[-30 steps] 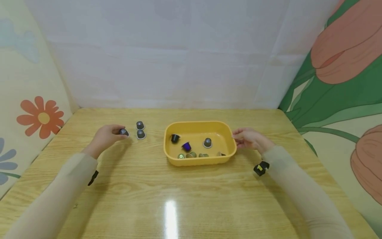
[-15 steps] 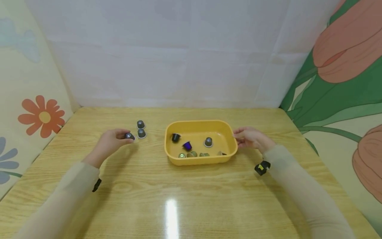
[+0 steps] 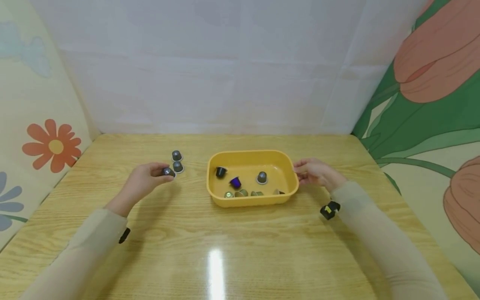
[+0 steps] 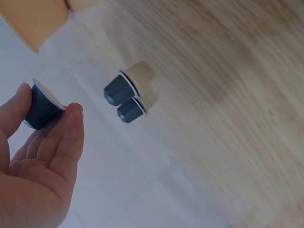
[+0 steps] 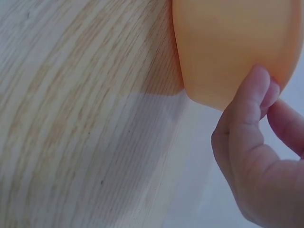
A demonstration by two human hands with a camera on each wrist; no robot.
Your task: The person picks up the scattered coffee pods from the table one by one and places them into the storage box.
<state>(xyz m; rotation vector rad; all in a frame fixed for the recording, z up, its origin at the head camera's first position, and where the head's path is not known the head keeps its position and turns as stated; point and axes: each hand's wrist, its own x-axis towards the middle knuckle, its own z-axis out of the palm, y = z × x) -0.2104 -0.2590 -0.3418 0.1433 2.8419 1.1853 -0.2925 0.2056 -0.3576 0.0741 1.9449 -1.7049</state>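
Note:
My left hand (image 3: 144, 181) pinches a dark grey coffee capsule (image 4: 42, 107) between thumb and fingers, tilted and held above the table. Just beyond it in the head view, two more dark capsules stand on the wood, a nearer capsule (image 3: 178, 166) and a farther capsule (image 3: 176, 156), almost touching. At the right end of a yellow plastic basket (image 3: 251, 202), my right hand (image 3: 318, 173) grips the rim; its fingertips (image 5: 259, 83) lie against the outer wall. Inside the basket are a black capsule (image 3: 221, 172), a purple capsule (image 3: 235, 182), a grey capsule (image 3: 262, 177) and several greenish ones along the near wall.
The wooden table (image 3: 180, 250) runs back to a white cloth backdrop (image 3: 225, 75). Flower-printed panels stand at the left and right sides. A black device (image 3: 330, 210) is strapped to the right wrist.
My left hand has moved right and slightly nearer with its capsule, close to the two standing ones. The right hand keeps its grip, and the basket stays in place.

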